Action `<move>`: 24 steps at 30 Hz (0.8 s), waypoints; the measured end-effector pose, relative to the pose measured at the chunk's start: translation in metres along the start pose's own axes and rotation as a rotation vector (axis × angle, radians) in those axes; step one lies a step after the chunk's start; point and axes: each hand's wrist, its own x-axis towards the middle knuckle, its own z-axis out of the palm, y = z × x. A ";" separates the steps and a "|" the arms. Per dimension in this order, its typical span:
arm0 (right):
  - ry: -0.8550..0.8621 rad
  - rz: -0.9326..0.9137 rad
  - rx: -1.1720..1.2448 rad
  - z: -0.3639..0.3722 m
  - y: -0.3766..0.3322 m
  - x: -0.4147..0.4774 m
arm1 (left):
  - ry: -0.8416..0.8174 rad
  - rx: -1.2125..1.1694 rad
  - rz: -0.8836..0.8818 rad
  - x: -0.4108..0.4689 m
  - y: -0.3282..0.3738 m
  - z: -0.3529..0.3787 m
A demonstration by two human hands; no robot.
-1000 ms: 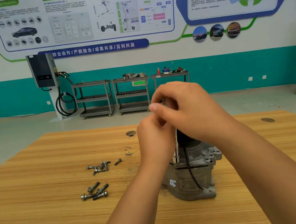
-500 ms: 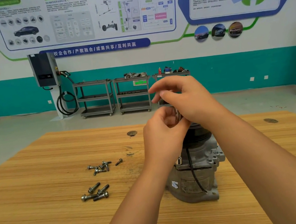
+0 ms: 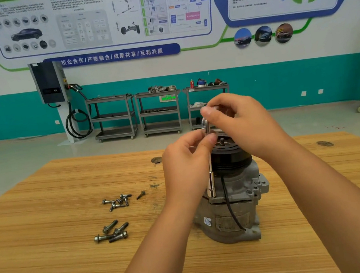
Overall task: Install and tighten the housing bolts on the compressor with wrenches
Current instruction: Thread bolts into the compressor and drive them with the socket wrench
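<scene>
Compressor is standing upright on the wooden table, with loose bolts lying to its left. The left hand is pinching the shaft of an upright wrench whose socket is sitting on the housing, while the right hand is curling its fingers round the wrench's top.

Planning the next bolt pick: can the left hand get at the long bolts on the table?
Likely yes. The long bolts lie uncovered left of the compressor, bare table between them and the left hand. That hand pinches the socket wrench, so it must let go first.
</scene>
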 end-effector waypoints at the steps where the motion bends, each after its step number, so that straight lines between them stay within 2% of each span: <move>1: -0.013 -0.010 0.013 -0.003 0.003 -0.003 | -0.004 -0.028 -0.017 0.001 0.000 -0.003; 7: -0.027 -0.106 0.015 -0.013 0.002 -0.016 | -0.019 -0.086 -0.008 0.000 0.000 -0.005; 11: -0.042 -0.190 -0.073 -0.014 -0.008 -0.015 | -0.035 -0.038 0.032 0.000 0.001 -0.007; 15: -0.074 -0.144 0.000 -0.003 -0.010 -0.012 | -0.094 0.040 0.054 -0.001 0.002 -0.006; 17: -0.028 -0.103 0.032 0.006 -0.010 -0.013 | -0.109 0.068 0.045 -0.002 0.002 -0.004; 24: -0.045 -0.107 -0.012 0.013 -0.014 -0.011 | -0.099 0.014 0.069 -0.004 -0.001 -0.003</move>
